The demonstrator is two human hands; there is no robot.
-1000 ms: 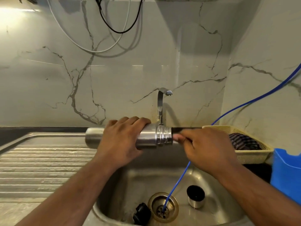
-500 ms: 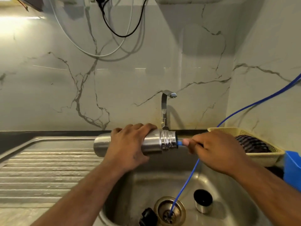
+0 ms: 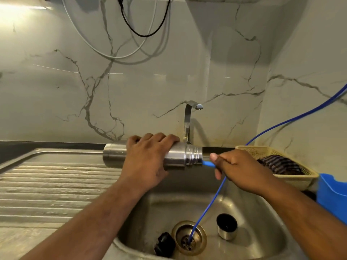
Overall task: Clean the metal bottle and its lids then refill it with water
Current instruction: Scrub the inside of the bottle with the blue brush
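The metal bottle (image 3: 181, 155) lies level above the sink, its threaded mouth pointing right. My left hand (image 3: 148, 160) wraps around its middle. My right hand (image 3: 242, 171) is closed on a blue handle (image 3: 208, 163) that pokes out of the bottle's mouth; what is on its inner end is hidden inside. Down in the sink basin (image 3: 262, 231), the metal cup lid (image 3: 226, 229) stands right of the drain (image 3: 188, 237), and the black inner lid (image 3: 164, 244) lies left of it.
A thin blue hose (image 3: 293, 120) runs from the upper right down into the drain. The tap (image 3: 187, 119) stands behind the bottle. A ribbed drainboard (image 3: 56, 184) is on the left. A cream basket (image 3: 253, 150) with cloth and a blue container (image 3: 332, 192) sit on the right.
My right hand has drawn back to the right from the bottle's mouth, so more of the blue handle shows. The bottle stays level in my left hand.
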